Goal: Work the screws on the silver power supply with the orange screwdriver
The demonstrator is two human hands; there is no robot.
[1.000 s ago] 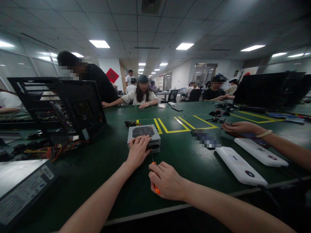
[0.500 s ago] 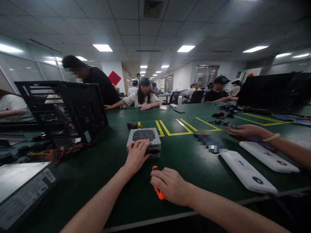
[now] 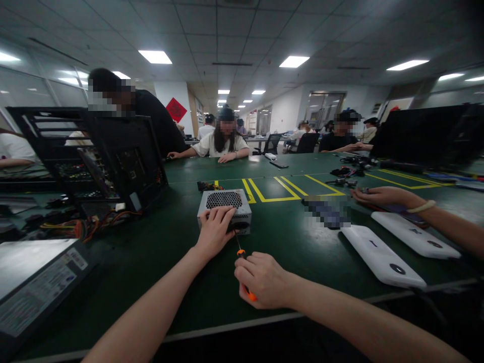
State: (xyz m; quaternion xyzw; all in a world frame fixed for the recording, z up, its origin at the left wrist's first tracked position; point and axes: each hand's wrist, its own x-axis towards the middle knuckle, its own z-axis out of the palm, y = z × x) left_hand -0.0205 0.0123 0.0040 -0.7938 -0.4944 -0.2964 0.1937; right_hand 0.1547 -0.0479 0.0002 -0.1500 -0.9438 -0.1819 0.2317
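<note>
A grey computer power supply [image 3: 242, 197] with a honeycomb vent on top sits on the green table in front of me. My left hand [image 3: 216, 227] grips its near left part, fingers over the top and thumb along the front face. In my right hand [image 3: 260, 280] is a screwdriver [image 3: 241, 253] with an orange and black handle, the fingers wrapped round it. Its thin shaft points up at the front face of the power supply, near my left thumb. Whether the tip touches a screw is too small to tell. A bundle of cables [image 3: 210, 186] lies behind the power supply.
At left stand an open black computer case [image 3: 139, 161], loose wires [image 3: 81, 227] and another power supply [image 3: 41, 287]. To the right lie two white power-bank-like devices [image 3: 381, 254] [image 3: 416, 234]. A co-worker's hand [image 3: 393, 197] reaches in there. People sit and lean across the table.
The view has tipped down slightly, so the table sits higher in the picture. My right hand has shifted a little on the screwdriver handle. My left hand stays on the power supply.
</note>
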